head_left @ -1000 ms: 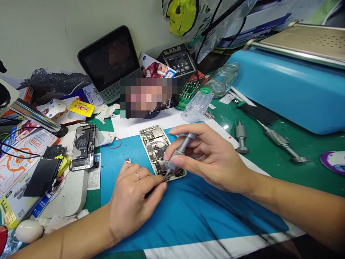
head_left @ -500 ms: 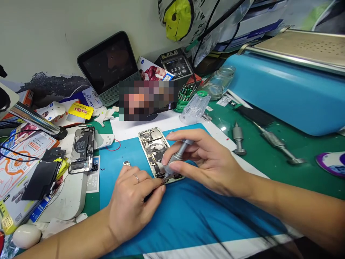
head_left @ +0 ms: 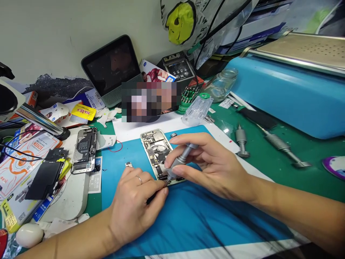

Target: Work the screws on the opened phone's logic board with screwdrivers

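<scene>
An opened phone, its circuit board and inner parts bare, lies on the blue mat. My right hand grips a grey screwdriver, held at a slant with its tip down at the phone's bottom end. At that same end my left hand, with a ring on one finger, is closed, thumb and forefinger at the phone's lower edge beside the tip. Whether a small part sits between those fingertips is hidden. A small metal part lies on the mat just beyond my left knuckles.
On the left, a phone screen assembly rests on a white base near boxes. Two more screwdrivers, one short and one long, lie right. Behind stand a bit holder, a clear plastic case and a glass jar.
The whole view has shifted slightly, so everything appears a little further right and lower. Both hands keep their places at the phone's bottom end, the screwdriver tip still there.
</scene>
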Demonstrator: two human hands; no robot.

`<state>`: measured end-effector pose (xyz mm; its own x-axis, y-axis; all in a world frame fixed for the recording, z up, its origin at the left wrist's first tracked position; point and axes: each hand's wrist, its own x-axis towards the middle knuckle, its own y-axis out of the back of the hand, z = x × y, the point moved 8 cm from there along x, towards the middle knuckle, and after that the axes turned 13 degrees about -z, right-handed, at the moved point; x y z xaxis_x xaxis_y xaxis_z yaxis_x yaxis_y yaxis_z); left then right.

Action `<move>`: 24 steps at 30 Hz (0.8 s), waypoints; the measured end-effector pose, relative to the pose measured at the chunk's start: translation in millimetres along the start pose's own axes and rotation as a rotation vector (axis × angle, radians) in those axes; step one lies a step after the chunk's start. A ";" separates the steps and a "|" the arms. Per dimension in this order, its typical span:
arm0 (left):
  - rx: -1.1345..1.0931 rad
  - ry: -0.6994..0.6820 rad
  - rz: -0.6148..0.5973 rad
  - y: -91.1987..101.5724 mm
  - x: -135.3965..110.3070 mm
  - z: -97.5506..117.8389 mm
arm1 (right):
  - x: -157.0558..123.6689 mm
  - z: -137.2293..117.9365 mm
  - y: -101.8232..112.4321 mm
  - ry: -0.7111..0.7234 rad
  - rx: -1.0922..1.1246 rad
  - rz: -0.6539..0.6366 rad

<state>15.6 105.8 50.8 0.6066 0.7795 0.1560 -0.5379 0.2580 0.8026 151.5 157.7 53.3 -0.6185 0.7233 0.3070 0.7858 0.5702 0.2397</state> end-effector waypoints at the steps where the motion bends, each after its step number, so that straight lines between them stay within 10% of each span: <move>1: -0.001 -0.003 0.001 0.1 -0.1 0.2 | 0.0 -1.4 -0.3 0.013 -0.008 -0.004; 24: -0.017 0.014 -0.011 2.5 1.2 -0.6 | -2.2 -8.2 1.0 0.043 -0.024 0.012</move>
<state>14.6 107.8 52.7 0.6042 0.7847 0.1386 -0.5413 0.2766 0.7940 153.7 153.5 60.4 -0.6090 0.7121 0.3493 0.7931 0.5519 0.2576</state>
